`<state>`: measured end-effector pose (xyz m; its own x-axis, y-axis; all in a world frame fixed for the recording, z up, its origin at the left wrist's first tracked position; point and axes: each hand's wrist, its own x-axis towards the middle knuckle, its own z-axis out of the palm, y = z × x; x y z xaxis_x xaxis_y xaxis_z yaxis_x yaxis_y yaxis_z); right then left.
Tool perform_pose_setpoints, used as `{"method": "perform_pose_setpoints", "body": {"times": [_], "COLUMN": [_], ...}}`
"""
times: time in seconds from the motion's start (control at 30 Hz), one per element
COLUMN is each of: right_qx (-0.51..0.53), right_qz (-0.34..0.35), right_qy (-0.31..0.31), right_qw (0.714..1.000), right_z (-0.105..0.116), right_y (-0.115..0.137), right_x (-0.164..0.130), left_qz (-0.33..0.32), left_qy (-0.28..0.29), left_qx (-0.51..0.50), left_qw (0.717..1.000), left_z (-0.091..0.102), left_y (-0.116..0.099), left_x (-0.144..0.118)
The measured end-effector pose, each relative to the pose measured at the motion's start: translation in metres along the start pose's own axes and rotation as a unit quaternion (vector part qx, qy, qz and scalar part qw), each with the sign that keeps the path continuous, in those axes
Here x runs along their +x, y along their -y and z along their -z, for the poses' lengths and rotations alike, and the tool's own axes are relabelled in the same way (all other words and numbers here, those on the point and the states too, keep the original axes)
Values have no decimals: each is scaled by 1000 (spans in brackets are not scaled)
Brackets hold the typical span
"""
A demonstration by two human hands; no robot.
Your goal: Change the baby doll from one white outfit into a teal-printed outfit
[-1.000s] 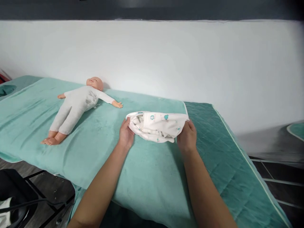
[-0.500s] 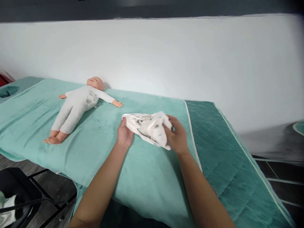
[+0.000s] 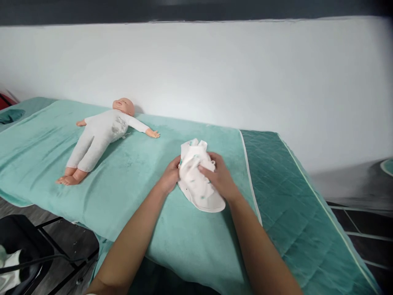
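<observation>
A small white baby garment (image 3: 196, 180) with teal prints lies bunched on the light teal blanket (image 3: 129, 176). My left hand (image 3: 170, 178) grips its left edge. My right hand (image 3: 219, 178) presses on top of it, fingers curled over the cloth. A baby doll (image 3: 100, 137) in a pale one-piece lies on its back to the far left, arms spread, apart from both hands.
The blanket covers a table set against a white wall (image 3: 215, 69). A darker quilted teal pad (image 3: 285, 192) lies to the right. A black chair (image 3: 27, 250) holding white cloth stands at the lower left, over dark flooring.
The garment was stretched wide between my hands; my right hand moved left toward my left hand and the cloth is now folded into a narrow bundle on the blanket.
</observation>
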<state>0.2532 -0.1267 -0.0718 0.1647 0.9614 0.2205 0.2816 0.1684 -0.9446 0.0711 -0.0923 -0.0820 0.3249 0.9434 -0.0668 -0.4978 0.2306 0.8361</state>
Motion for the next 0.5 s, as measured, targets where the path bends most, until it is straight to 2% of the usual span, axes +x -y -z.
{"method": "perform_pose_setpoints", "body": {"times": [0.07,0.13,0.27,0.33,0.4,0.5], "right_qx": [-42,-41,-1,18,70,210], "right_qz": [-21,-20,14,14,-1,-35], "right_qy": [62,96,97,60,-7,-130], "right_qw": [997,994,995,998,998,968], "right_z": [-3,-2,5,7,10,15], "right_y": [6,10,7,4,2,3], "right_x": [-2,-2,-3,-3,-1,4], "left_qz": [20,37,29,12,-9,-36], "left_qy": [8,-2,-35,-63,-91,-119], "left_qx": [-14,-40,-119,-168,-205,-238], "left_qw": [1000,998,992,984,974,963], "left_z": [0,0,1,4,7,14], "left_y": [1,0,-9,-14,-19,-22], "left_x": [-2,-3,1,5,9,12]}}
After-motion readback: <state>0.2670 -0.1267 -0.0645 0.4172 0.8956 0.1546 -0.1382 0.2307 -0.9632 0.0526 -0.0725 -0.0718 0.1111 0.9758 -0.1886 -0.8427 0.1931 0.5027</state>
